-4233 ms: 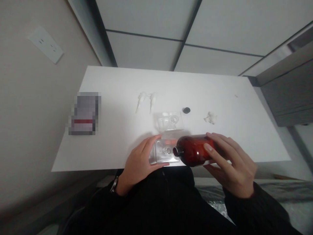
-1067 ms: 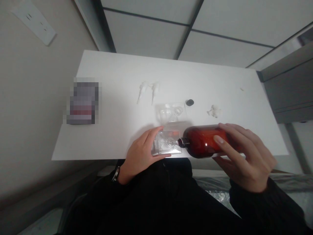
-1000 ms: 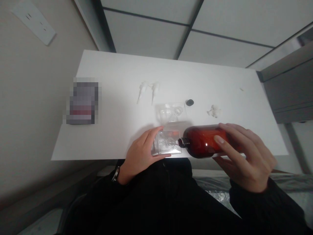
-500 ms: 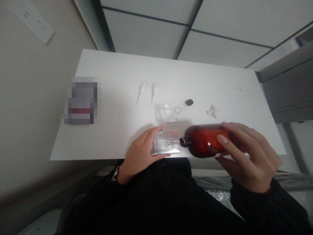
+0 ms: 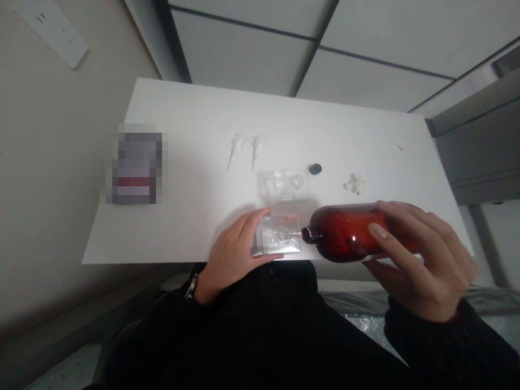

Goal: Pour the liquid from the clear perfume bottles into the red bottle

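My right hand (image 5: 426, 260) is wrapped round a big amber bottle (image 5: 345, 230), tipped on its side with its open neck pointing left. A thin stream of clear liquid runs from that neck into the round mouth of a clear square bottle (image 5: 270, 244) near the table's front edge. Around the left side of this clear bottle my left hand (image 5: 235, 246) is closed, thumb and fingers on opposite sides. Just behind it stands a second clear bottle (image 5: 278, 185), its round mouth uncovered. To the right of that one lies a dark cap (image 5: 315, 169).
Two white pump tops (image 5: 236, 149) with thin tubes lie toward the back of the white table (image 5: 190, 114). A crumpled whitish scrap (image 5: 355, 184) lies right of the cap. At the left edge is a blurred-out dark object (image 5: 136, 168).
My right hand and the amber bottle have shifted slightly right, so the neck is a little farther from the clear bottle's mouth. The stream looks thinner. My left hand stays put.
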A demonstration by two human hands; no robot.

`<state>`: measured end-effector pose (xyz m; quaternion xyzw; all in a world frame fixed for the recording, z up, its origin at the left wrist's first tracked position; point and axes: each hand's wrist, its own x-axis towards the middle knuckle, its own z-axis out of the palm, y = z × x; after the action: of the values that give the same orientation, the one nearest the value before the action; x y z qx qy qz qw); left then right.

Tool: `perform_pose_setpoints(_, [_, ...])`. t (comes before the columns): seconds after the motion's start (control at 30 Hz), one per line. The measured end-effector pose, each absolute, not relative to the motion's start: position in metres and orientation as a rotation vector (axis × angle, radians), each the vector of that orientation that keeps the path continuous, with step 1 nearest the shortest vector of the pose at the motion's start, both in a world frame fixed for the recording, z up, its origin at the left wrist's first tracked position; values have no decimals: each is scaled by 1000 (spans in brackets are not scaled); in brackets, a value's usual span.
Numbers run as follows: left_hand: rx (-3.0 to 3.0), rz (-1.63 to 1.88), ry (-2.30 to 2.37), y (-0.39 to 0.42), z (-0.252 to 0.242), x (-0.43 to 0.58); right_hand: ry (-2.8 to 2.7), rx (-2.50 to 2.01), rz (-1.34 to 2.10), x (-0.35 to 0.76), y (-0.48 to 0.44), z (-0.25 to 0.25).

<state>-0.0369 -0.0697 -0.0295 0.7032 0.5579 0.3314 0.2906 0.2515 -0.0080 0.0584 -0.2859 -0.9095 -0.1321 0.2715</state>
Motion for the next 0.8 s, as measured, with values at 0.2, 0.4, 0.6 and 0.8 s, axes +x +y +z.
perform_pose_setpoints(0.2, [1848,861,1505,-70,-28,-37,-2464,-796,-385,251,-8,60])
perform_pose_setpoints(0.4, [1859,869,1502,-70,-27,-36,-2455,-790,-375,250,-8,62])
perform_pose_setpoints(0.6, [1853,845,1508,-70,-28,-37,-2473,-782,-364,251,-8,62])
perform_pose_setpoints(0.8, [1864,864,1501,-70,-29,-36,-2453,-773,-378,251,-7,60])
